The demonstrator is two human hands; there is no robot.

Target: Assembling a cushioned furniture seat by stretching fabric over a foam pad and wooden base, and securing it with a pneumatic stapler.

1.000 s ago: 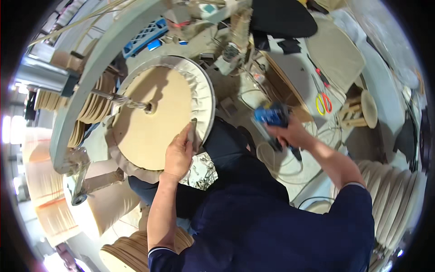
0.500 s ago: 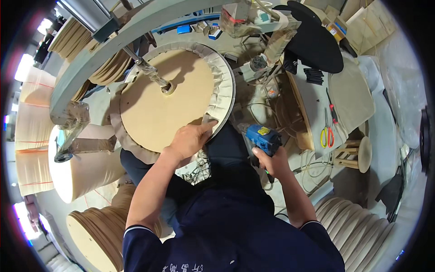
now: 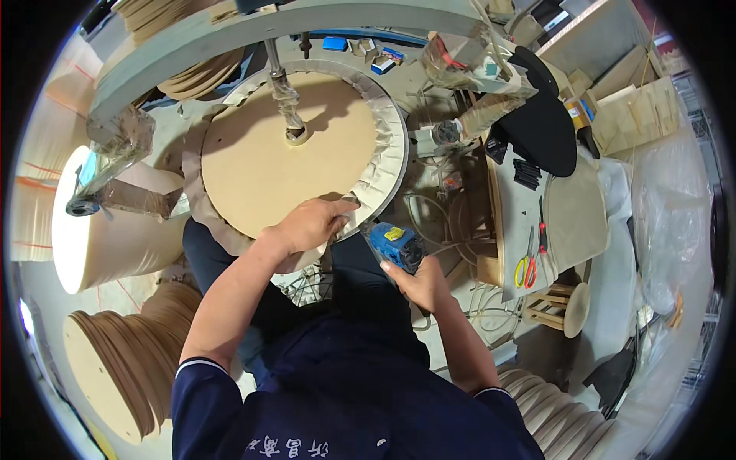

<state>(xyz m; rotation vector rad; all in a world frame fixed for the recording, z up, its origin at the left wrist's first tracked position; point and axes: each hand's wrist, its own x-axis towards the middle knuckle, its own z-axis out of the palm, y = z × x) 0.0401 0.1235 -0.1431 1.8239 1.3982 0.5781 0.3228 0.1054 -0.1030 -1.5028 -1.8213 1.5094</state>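
A round tan board (image 3: 295,169) lies in front of me, with grey fabric (image 3: 377,184) folded over its rim in pleats on the right. Along the left and near side the fabric (image 3: 203,207) lies looser. My left hand (image 3: 310,224) is closed on the fabric at the near right rim, its index finger stretched along a fold. In my right hand (image 3: 420,282) is a blue staple gun (image 3: 396,244) with a yellow patch, its nose close to the rim beside my left fingers. Whether the nose touches the fabric is hard to tell. A metal rod (image 3: 285,100) comes down onto the board's middle.
A curved grey frame arm (image 3: 230,38) arches over the board. Right of me a worktop carries scissors (image 3: 526,268), a red-handled tool (image 3: 543,238) and black strips (image 3: 527,173). A wooden stool (image 3: 566,308) stands nearby; stacked round boards (image 3: 115,368) are at lower left.
My right hand has brought the staple gun leftward and up to the board's rim. My left hand stays at the fabric edge, its fingers more bent. The whole view has shifted.
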